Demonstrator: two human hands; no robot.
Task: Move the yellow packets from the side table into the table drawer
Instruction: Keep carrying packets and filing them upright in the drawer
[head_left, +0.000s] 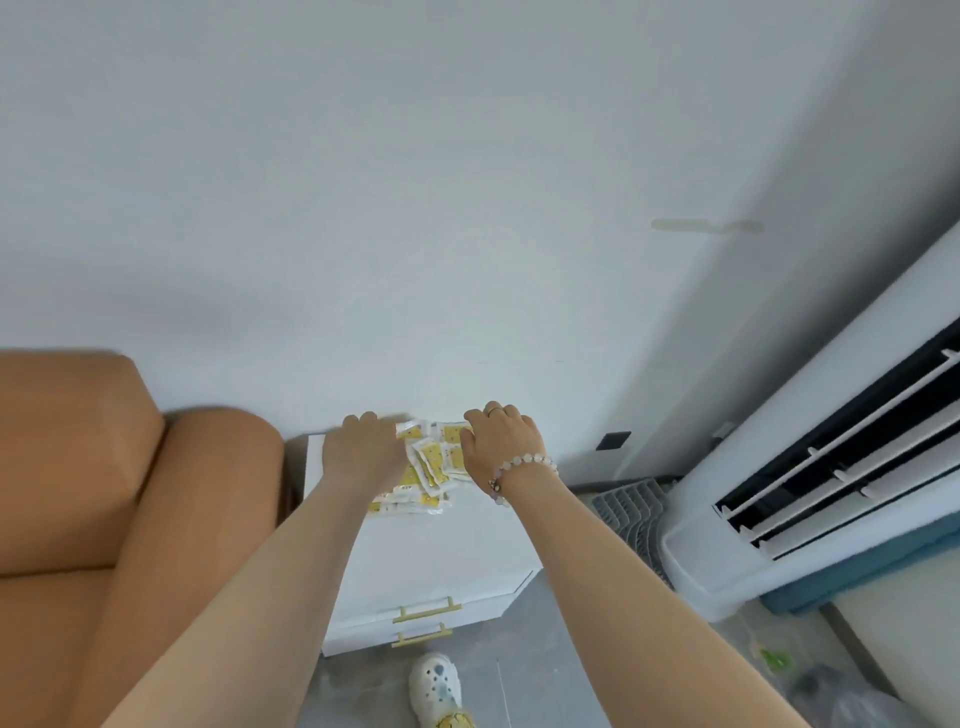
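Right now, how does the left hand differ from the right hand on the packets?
The right hand wears a ring and a bead bracelet; the left hand wears neither. The left hand covers the left side of the yellow packets; the right hand grips their right edge. Both have bent fingers and touch the pile on the white side table.

The yellow packets (428, 462) are small flat sachets, yellow with white sealed edges. They lie heaped in a loose, overlapping pile on the far part of the white side table (431, 551) top, toward the wall. The table's two gold-handled drawers (374, 621), on its near face, are closed.
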